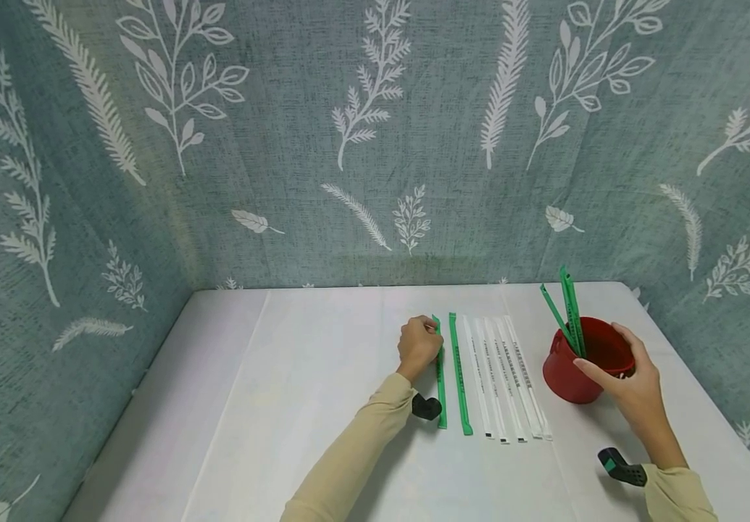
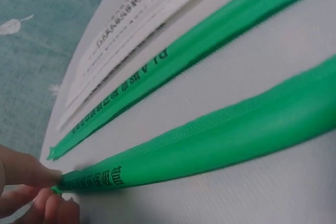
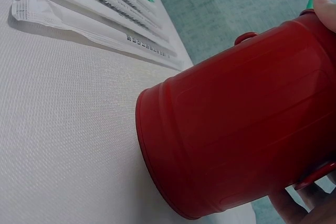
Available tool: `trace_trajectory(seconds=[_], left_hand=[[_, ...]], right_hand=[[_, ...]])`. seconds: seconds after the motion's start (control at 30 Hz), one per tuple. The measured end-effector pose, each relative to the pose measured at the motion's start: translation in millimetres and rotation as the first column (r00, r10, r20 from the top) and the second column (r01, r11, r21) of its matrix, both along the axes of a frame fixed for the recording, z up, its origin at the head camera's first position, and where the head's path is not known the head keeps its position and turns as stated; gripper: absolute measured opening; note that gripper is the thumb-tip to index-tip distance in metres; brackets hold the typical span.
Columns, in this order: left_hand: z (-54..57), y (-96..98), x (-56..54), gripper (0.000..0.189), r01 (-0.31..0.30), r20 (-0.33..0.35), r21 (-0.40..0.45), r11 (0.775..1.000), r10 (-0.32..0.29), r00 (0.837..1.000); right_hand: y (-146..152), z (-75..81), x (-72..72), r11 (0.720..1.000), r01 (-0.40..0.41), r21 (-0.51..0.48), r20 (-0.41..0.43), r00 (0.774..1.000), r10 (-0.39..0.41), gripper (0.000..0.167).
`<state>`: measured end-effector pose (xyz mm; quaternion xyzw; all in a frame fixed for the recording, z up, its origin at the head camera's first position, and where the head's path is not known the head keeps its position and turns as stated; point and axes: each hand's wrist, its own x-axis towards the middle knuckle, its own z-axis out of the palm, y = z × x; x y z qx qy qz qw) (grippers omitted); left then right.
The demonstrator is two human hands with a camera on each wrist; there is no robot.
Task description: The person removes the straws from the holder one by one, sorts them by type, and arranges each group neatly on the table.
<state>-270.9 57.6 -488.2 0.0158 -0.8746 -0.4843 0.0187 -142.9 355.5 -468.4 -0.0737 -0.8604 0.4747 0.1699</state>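
My left hand (image 1: 419, 345) is at the far end of the leftmost green paper-wrapped straw (image 1: 440, 391). In the left wrist view, thumb and fingers pinch the printed tip of that wrapped straw (image 2: 220, 153). A second green wrapped straw (image 1: 459, 370) lies just to its right. My right hand (image 1: 642, 391) grips a small red bucket (image 1: 564, 373) by its rim and side, thumb at the near edge. Several green wrapped straws (image 1: 572, 312) stand in the bucket, leaning left. The right wrist view shows the red wall (image 3: 236, 124), with fingers around its far side.
Several white wrapped straws (image 1: 505, 384) with black print lie side by side between the green ones and the bucket. They rest on a white-covered table (image 1: 270, 406). A patterned teal cloth (image 1: 296, 203) rises behind the table and along its sides.
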Motion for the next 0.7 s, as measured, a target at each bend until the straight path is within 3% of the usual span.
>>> trace_trajectory(seconds=[0.07,0.17,0.43,0.7], left_hand=[[1.1,0.1,0.4,0.018,-0.010,-0.015,-0.078,0.997,0.009,1.000],[1.5,0.9,0.8,0.017,-0.010,-0.028,-0.112,0.994,0.007,1.000],[2.0,3.1,1.9,0.015,-0.001,-0.056,-0.083,0.997,-0.003,0.998],[11.4,1.8,1.4,0.018,0.020,-0.056,-0.070,0.997,-0.024,0.998]], right_hand=[[0.3,0.2,-0.4,1.000,-0.004,-0.002,-0.003,1.000,0.004,0.080],[1.3,0.1,-0.7,1.000,-0.012,0.001,-0.001,1.000,0.012,0.081],[3.1,0.4,-0.1,1.000,-0.010,0.006,0.008,1.000,0.010,0.083],[3.2,-0.2,-1.0,1.000,-0.017,0.000,0.006,1.000,0.017,0.083]])
